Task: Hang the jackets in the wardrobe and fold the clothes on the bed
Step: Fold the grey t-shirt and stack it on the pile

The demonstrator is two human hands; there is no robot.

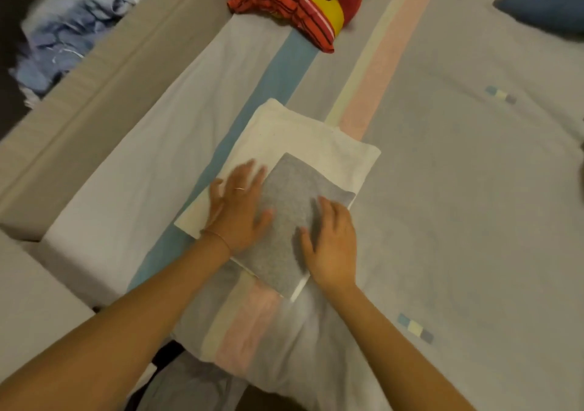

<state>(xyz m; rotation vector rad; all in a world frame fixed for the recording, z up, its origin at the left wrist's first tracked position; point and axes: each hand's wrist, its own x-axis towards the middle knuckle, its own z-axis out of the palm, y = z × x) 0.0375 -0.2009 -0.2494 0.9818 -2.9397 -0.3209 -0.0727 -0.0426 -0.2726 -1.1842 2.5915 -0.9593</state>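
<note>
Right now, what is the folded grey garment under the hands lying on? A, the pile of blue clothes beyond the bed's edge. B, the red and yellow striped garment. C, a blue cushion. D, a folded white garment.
D: the folded grey garment lies on a folded white garment, whose edges show around it, with the left hand and right hand pressed flat on top.

Grey folded garment (290, 221): flat rectangle atop white folded cloth (316, 145), on bed (458, 189). Red-yellow striped garment (294, 2): folded, farther up the bed.
</note>
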